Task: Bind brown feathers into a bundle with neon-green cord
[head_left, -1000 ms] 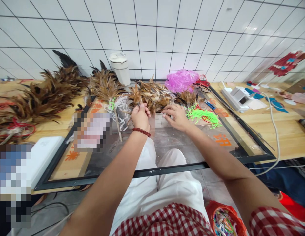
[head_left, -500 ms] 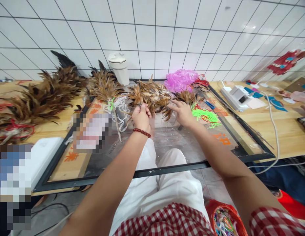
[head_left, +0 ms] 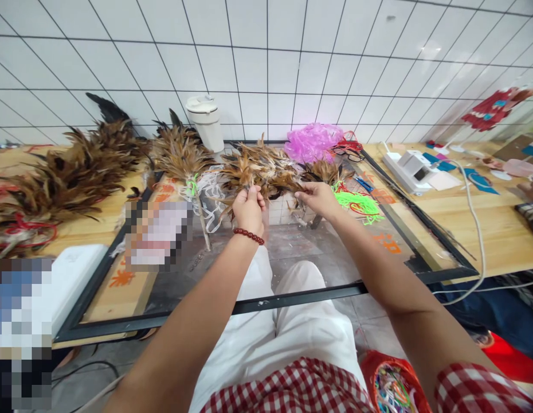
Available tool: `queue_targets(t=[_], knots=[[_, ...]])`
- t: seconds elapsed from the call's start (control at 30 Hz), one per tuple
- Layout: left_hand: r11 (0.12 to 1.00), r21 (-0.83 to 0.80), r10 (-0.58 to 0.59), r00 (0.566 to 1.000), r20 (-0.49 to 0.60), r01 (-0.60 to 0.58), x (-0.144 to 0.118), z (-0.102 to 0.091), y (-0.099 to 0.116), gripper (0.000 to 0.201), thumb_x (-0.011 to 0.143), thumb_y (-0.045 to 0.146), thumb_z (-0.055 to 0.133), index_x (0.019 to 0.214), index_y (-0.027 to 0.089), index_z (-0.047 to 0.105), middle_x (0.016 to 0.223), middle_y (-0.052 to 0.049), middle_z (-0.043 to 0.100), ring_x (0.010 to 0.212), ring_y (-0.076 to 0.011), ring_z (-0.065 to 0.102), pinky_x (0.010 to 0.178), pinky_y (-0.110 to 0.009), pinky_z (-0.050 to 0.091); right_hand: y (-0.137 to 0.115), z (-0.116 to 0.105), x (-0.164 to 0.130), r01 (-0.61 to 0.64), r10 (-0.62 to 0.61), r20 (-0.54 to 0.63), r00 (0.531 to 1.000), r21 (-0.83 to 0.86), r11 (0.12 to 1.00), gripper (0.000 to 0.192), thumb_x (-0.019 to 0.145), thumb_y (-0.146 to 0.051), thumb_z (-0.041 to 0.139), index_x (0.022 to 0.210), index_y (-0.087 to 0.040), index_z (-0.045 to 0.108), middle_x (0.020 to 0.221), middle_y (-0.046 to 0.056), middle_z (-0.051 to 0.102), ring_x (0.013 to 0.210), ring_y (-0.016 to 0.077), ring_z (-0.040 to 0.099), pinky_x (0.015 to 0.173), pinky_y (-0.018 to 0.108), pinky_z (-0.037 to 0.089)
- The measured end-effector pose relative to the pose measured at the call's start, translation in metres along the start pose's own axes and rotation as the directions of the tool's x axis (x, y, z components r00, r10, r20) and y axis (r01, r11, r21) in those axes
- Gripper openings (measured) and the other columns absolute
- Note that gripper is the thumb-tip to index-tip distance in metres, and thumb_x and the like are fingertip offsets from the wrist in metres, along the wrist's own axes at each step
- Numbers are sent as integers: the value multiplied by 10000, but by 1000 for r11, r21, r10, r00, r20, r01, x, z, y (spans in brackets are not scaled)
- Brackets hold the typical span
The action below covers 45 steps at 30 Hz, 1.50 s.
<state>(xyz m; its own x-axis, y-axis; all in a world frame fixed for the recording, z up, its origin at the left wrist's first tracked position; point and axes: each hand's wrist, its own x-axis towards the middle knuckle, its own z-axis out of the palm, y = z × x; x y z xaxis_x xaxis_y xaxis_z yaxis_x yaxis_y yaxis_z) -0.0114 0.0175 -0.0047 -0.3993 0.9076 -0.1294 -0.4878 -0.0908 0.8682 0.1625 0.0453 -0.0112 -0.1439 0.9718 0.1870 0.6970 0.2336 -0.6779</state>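
Note:
My left hand (head_left: 249, 211), a red bead bracelet at its wrist, is closed in a pinch on the quill ends of a small bunch of brown feathers (head_left: 239, 172). To its right, my right hand (head_left: 318, 199) has thumb and forefinger pinched on a brown feather at the near edge of the loose feather pile (head_left: 270, 163). Left of my hands, a feather duster (head_left: 180, 150) with a wooden stick and green tie leans over white string (head_left: 211, 192). Another feathered bundle (head_left: 322, 171) lies behind my right hand, by bright green string (head_left: 359, 206).
A glass panel with a black frame (head_left: 292, 298) lies before me. Behind stand a white cup (head_left: 206, 123) and a pink plastic bag (head_left: 313, 142). Large feather dusters (head_left: 77, 172) lie left. A white power strip (head_left: 410, 172) with a cable (head_left: 475, 223) is right.
My right hand has drawn slightly nearer and down from the feather pile, its fingers now closed in a pinch. My left hand keeps its pinch, almost in place.

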Motion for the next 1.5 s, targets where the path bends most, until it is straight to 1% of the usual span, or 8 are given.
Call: queue_targets(t=[0.1,0.2,0.4,0.53,0.67,0.8,0.93,1.5], knots=[[1000,-1,-2,1000,1,2,0,0,0,141,809,247,604,714,152,562,506,72,459,389,-30,401,400,-161,297,6,6,5,-25,24,5,1000,224,974,340,763,-342,621,1038,-159,701,807,23,694,635,135,585,640,269,464],[1000,-7,-4,1000,4,4,0,0,0,136,812,245,598,718,153,563,505,71,458,390,-31,401,402,-160,299,10,5,7,-24,51,-145,988,181,983,478,736,-309,642,1190,-161,626,1024,71,691,714,137,606,731,300,485],[1000,-16,-6,1000,13,6,-2,1,0,126,823,217,573,718,148,560,504,69,457,389,-31,394,401,-160,291,4,1,-1,-76,65,-136,989,-80,994,353,728,-525,627,698,-181,701,618,9,631,587,130,531,593,256,394],[1000,-2,-17,1000,25,17,-4,2,-1,141,830,211,565,704,148,556,498,70,454,387,-31,394,397,-159,285,-1,11,-5,-34,29,-53,998,-110,993,247,678,-441,683,656,-195,691,545,-21,578,524,107,468,525,242,315],[999,18,-32,999,42,32,-5,2,-1,140,831,209,568,707,144,559,506,68,461,393,-27,402,398,-150,286,-3,12,-2,-99,96,24,995,249,963,229,664,-394,694,626,-174,643,491,-46,514,455,69,391,478,222,291],[995,41,-90,991,101,86,-8,1,-1,131,821,220,585,719,138,569,530,55,494,417,-32,448,423,-149,336,-10,6,-2,-178,114,138,984,676,715,370,560,-469,783,594,-169,569,596,-3,616,480,64,464,455,199,339],[991,81,-119,976,180,106,-11,2,-4,129,806,224,602,721,130,581,591,8,584,491,-60,549,498,-169,428,-16,6,-4,-226,99,208,973,781,582,406,508,-465,837,656,-159,615,657,16,655,520,68,516,473,191,398],[943,324,-76,902,426,-73,-15,-1,-14,257,794,233,635,562,146,566,483,12,532,398,-58,458,410,-168,361,-22,13,-8,171,-136,-104,985,549,818,311,623,-471,744,678,-183,643,677,-11,582,659,123,505,654,269,432]])
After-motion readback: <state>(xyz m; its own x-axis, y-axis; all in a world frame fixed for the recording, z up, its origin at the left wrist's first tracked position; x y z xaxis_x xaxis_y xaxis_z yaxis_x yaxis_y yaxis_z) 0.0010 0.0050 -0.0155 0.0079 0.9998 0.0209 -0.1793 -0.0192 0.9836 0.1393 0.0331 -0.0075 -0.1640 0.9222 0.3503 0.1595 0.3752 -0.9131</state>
